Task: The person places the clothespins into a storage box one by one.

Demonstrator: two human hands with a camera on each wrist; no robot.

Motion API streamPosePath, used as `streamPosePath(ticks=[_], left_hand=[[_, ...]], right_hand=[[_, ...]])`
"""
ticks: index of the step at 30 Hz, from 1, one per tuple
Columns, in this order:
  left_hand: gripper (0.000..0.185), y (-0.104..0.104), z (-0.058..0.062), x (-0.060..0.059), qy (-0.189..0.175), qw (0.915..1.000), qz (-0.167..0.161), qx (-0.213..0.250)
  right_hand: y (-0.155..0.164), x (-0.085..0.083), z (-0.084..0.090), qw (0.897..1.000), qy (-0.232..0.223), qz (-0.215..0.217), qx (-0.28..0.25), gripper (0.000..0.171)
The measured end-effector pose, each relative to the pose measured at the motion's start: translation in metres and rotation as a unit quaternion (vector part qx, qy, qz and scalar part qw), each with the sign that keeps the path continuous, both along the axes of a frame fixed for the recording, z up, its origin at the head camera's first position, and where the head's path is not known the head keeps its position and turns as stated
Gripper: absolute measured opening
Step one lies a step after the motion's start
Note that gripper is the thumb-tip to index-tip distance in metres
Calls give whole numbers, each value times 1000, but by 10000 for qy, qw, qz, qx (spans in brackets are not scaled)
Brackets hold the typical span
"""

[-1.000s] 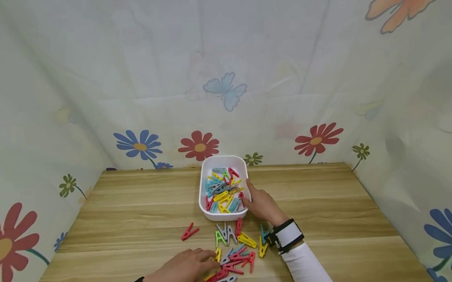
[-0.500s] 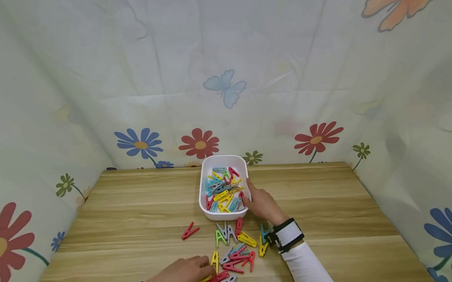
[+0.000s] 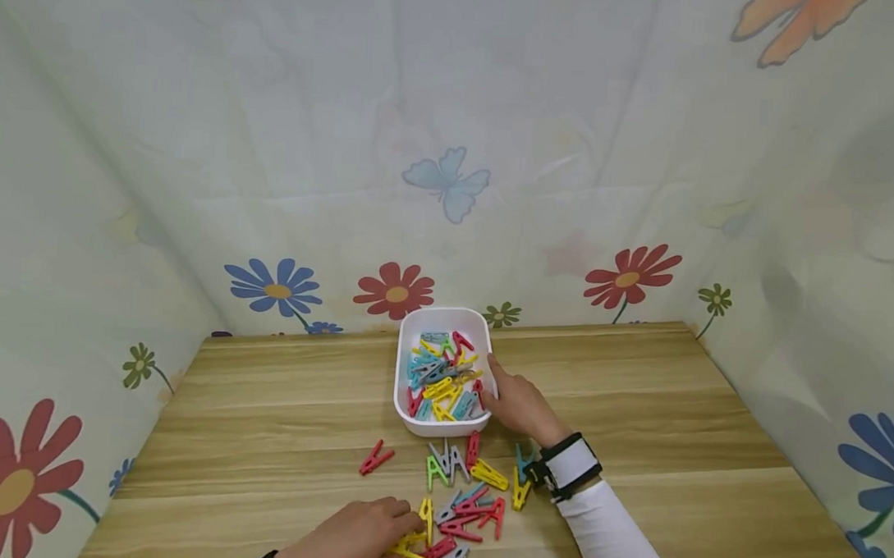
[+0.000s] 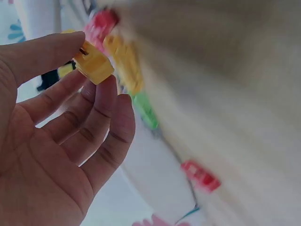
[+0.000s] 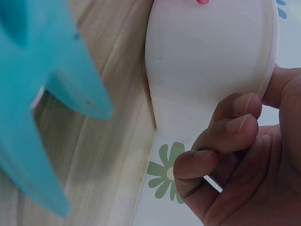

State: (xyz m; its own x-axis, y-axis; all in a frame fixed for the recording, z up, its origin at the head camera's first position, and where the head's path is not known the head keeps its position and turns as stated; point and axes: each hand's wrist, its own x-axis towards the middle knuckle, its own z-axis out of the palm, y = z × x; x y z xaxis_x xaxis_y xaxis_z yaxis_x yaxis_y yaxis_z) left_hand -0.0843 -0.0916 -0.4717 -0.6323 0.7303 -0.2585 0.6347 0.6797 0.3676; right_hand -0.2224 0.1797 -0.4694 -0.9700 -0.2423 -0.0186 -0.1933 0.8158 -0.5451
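My left hand (image 3: 360, 535), low in the head view, pinches a yellow clothespin (image 4: 95, 65) between thumb and fingertips. Right beside it lie another yellow clothespin (image 3: 427, 518) and a red clothespin (image 3: 438, 551). My right hand (image 3: 520, 405) grips the right side of a white plastic tub (image 3: 403, 368), its thumb at the rim and its other fingers curled against the outer wall (image 5: 202, 61). Inside the tub is a loose heap of blue, yellow, red, green and grey clothespins (image 3: 439, 385).
Several more clothespins (image 3: 476, 510) are scattered on the wood-grain table (image 3: 264, 437) in front of the tub. A lone red clothespin (image 3: 376, 457) lies left of them. A teal clothespin (image 5: 51, 89) looms close to the right wrist camera. Flowered curtain (image 3: 332, 185) surrounds the table.
The left hand has taken hold of a yellow clothespin and shifted it slightly up and away from the red one beside it. The right hand and the tub have stayed put.
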Motion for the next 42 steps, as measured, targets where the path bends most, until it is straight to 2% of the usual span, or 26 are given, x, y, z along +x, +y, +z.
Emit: streamPosePath(ticks=[5,11,17,21,26,33,38,42], left_hand=[[29,-3,22,-6,538,9977,400,94],[34,1,47,-30,1080,9900,755,504],[39,12,60,-55,1970,9732,757,916],[40,21,62,-72,2319,9631,814,1101],[43,29,61,-96,2452,9558,1035,1250],[42,35,56,-129,2251,9539,1432,1374],[46,39,52,-142,2127,9537,1623,1370],[71,41,45,-148,2034,9549,1913,1014]], right_hand=[[-1,-1,0,10000,42,58,-6,69],[0,-2,0,9999,99,50,36,70],[1,-2,-1,9999,139,60,37,69],[1,-2,-2,9999,109,43,-3,69],[2,-2,-3,10000,11,-10,-40,69],[2,-2,-3,10000,-57,-28,-43,70],[2,-1,-2,10000,-7,15,-65,70],[2,-2,-2,9999,109,75,-14,69]])
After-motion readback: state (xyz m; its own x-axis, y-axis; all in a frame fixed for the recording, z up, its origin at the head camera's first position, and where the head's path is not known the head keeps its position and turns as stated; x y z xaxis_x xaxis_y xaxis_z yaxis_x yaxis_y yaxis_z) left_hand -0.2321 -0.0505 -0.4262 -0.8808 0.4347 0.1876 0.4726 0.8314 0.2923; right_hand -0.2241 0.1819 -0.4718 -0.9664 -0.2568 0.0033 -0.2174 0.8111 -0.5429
